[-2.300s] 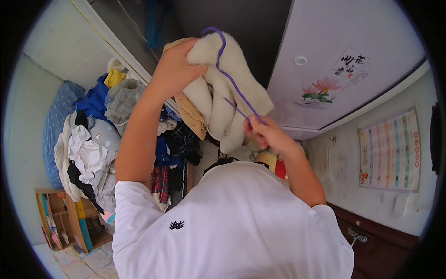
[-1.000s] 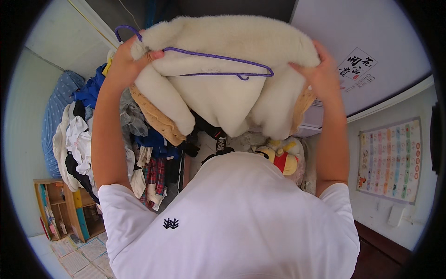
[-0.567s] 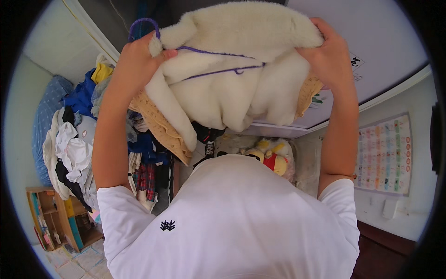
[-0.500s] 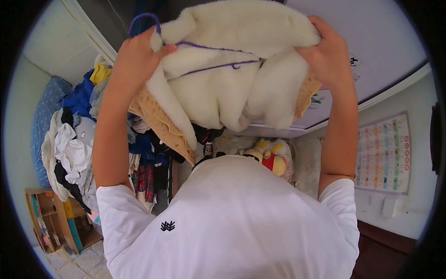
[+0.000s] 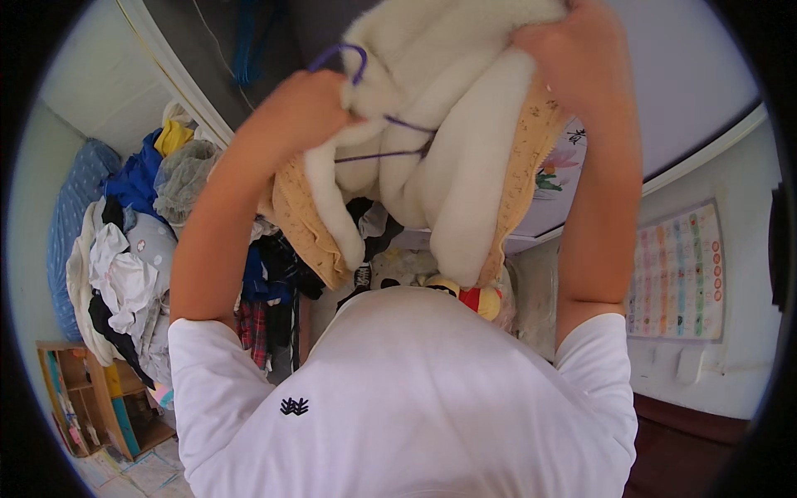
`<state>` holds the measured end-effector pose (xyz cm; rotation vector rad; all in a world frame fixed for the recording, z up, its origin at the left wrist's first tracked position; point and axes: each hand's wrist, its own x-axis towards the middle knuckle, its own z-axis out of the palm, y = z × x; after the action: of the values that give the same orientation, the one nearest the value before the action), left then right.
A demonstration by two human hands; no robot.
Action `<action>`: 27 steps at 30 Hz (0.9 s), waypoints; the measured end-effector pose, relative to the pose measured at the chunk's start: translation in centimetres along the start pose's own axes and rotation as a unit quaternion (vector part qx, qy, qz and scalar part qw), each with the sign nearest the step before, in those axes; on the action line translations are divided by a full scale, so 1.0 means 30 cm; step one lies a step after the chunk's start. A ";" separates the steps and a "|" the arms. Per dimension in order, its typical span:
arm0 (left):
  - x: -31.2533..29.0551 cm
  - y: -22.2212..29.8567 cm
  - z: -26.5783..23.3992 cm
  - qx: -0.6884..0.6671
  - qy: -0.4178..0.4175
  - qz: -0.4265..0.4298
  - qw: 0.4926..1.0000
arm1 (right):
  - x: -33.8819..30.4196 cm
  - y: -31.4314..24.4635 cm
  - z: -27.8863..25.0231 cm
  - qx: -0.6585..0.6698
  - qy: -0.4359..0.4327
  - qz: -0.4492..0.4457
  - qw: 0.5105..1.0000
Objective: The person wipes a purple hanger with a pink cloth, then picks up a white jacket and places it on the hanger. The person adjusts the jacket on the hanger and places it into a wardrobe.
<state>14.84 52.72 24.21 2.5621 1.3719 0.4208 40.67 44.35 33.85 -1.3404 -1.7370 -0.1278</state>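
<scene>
A coat with thick cream fleece lining and a tan patterned outer side is held up before me, its front hanging apart. Inside it sits a purple hanger; the curved hook pokes out at the upper left, beside my left hand. That hand is closed on the coat's upper left part, and whether it also grips the hanger is hidden. My right hand, slightly blurred, is closed on the coat's upper right edge. A zipper edge runs down each tan front panel.
A heap of clothes rises at the left above a wooden shelf unit. A dark opening lies beyond my left hand. A pale panel stands at the far right, near a wall chart. A plush toy lies below the coat.
My left hand has moved right and slightly down, bringing the hook along. My right hand has risen a little. The coat is bunched narrower, with more of its right tan panel showing.
</scene>
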 end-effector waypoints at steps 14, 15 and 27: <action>-0.102 -0.072 -0.077 -0.191 0.273 0.025 0.942 | -0.151 0.143 0.181 0.129 -0.200 -0.131 0.963; -0.108 -0.074 -0.072 -0.202 0.286 0.041 0.936 | -0.148 0.165 0.201 0.047 -0.087 -0.175 0.980; -0.128 -0.202 -0.033 -0.105 0.312 -0.025 0.944 | -0.250 0.228 0.382 0.054 -0.112 -0.115 0.986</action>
<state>7.78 52.87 22.68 2.2965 1.4586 1.3789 39.50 48.24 19.07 -1.1065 -2.0573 -0.0118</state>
